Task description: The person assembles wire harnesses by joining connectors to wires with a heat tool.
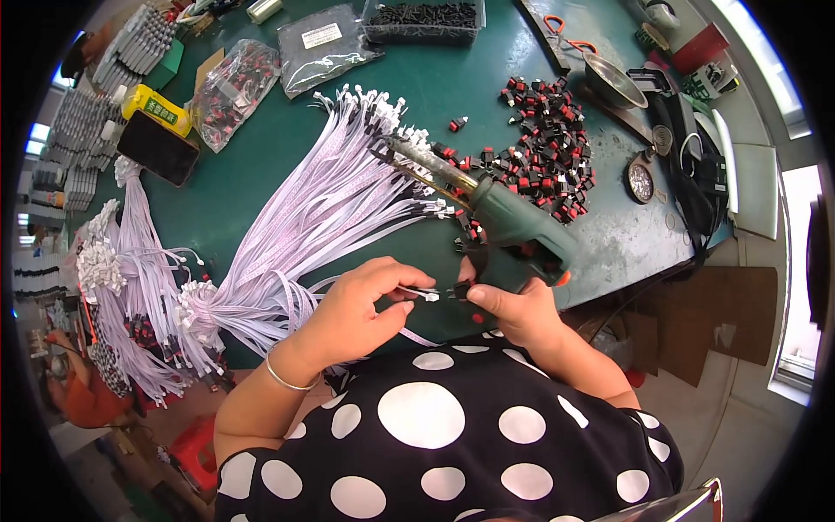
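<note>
My left hand (370, 300) pinches a thin wire lead (424, 294) with a small white end between thumb and fingers. Facing it, my right hand (522, 313) holds a small black switch (461, 290) at the thumb tip, its metal pins toward the lead. The two parts are close, with a slight gap between them. Right above my right hand is a green gun-shaped tool (522, 222) with a long two-pronged metal tip; whether my fingers also grip its handle is hidden. Under the tip spreads a large bundle of white-lilac leads (296, 204).
A heap of black-and-red switches (552, 143) lies beyond the tool. At the back are a tub of black parts (422, 22), a grey bag (326, 48) and orange-handled scissors (570, 36). Leftward lie a phone (156, 148), a yellow bottle (156, 109) and more leads (143, 261).
</note>
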Motion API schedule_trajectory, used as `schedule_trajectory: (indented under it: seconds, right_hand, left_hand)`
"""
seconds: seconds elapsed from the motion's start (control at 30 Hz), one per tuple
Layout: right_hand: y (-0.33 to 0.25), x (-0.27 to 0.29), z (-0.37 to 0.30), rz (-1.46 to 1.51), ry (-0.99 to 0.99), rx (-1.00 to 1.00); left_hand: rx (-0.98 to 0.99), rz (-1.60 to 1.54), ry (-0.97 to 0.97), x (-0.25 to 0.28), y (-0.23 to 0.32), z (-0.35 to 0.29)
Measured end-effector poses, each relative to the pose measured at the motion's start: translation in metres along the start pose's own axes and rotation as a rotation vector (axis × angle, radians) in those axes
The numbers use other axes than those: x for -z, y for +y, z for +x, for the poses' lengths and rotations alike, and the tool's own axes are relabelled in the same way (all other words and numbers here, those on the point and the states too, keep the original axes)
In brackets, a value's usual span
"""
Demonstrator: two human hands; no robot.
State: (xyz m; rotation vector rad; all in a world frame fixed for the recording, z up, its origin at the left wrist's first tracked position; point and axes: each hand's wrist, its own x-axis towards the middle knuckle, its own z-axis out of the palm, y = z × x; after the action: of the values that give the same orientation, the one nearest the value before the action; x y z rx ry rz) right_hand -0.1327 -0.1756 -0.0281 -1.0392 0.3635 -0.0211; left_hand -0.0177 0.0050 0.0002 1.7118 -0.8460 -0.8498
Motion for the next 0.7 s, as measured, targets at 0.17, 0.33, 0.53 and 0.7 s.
schedule_trajectory:
  seconds: [0.17,0.33,0.53,0.7]
  right_hand:
    - [0.002,-0.006,0.005,-0.063,-0.037,0.058]
    - [0.000,-0.006,0.004,-0.224,-0.115,0.229]
    - [0.004,-0.007,0.002,-0.341,-0.165,0.343]
    - [0.000,-0.012,-0.002,-0.409,-0.128,0.386]
  left_hand:
    - [-0.179,0.177,-0.010,0.009,0.005,0.001]
    - [-0.302,0.387,0.067,0.012,0.014,-0.002]
    - [-0.085,0.174,0.061,0.003,0.021,-0.007]
    - [-0.007,0.098,0.061,-0.005,0.011,-0.016]
